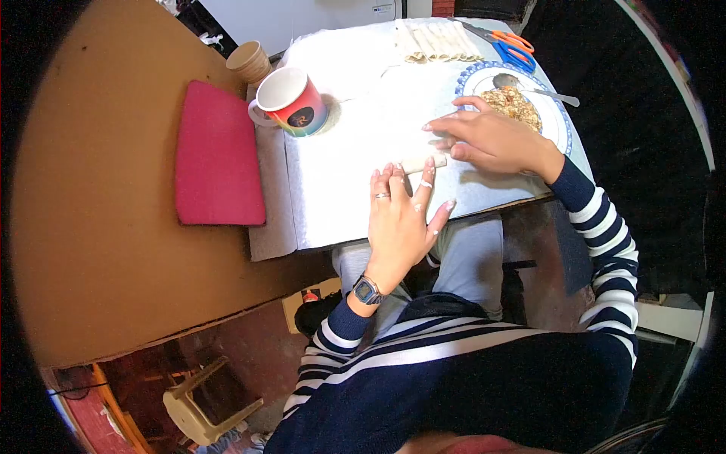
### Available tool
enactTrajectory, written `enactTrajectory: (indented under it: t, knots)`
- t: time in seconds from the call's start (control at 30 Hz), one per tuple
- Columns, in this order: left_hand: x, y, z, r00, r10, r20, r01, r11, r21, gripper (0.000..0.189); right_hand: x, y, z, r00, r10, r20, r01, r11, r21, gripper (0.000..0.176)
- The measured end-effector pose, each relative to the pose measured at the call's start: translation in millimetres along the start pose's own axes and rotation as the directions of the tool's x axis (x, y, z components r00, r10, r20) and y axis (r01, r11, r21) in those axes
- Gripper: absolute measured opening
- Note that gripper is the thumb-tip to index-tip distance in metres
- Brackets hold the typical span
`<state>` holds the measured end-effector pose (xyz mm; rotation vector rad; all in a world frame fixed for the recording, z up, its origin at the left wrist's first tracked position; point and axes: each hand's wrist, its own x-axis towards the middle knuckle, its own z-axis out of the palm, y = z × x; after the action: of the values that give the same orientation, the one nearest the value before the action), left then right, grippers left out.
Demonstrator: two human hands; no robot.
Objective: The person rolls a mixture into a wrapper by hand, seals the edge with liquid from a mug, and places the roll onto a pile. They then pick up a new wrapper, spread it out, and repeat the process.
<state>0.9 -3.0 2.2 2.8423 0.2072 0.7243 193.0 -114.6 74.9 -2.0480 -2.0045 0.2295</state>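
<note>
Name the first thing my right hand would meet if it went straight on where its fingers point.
Probably the multicoloured mug, across the white paper from the right hand; one view leaves the hand's height unclear, so it might pass over.

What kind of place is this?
Probably someone's home, at a table used for food: there's a plate of crumbly food with a spoon, a row of pale rolls and a colourful mug.

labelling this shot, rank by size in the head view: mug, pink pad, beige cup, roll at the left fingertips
1. Pink pad
2. Mug
3. Beige cup
4. Roll, partly covered by the left hand
</note>
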Motion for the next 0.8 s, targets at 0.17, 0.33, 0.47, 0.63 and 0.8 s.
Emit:
enactTrajectory:
  t: [0.17,0.33,0.47,0.63,0.8]
  knots:
    - [0.5,1.1,-1.9,1.000,0.001,0.007,-0.001,1.000,0.008,0.060,-0.9,-13.4,14.2,0.993,0.015,-0.120,0.010,0.979,0.204,0.057]
    - [0.6,2.4,-2.1,1.000,0.012,0.008,-0.012,0.999,0.045,0.061,3.2,-9.1,15.0,0.989,-0.006,-0.149,0.032,0.985,0.171,0.053]
    - [1.1,2.8,-2.3,1.000,0.022,0.016,-0.023,0.997,0.068,0.061,-1.5,-3.5,13.3,0.989,0.016,-0.147,0.009,0.985,0.171,0.052]
    - [2.0,2.6,-0.7,0.999,0.034,0.019,-0.035,0.999,0.036,0.059,-4.8,-2.0,11.7,0.982,0.042,-0.183,-0.012,0.987,0.162,0.053]
    - [1.8,4.4,-1.3,0.999,0.025,0.023,-0.026,0.998,0.053,0.058,6.4,-6.9,8.6,0.979,0.007,-0.204,0.055,0.954,0.296,0.051]
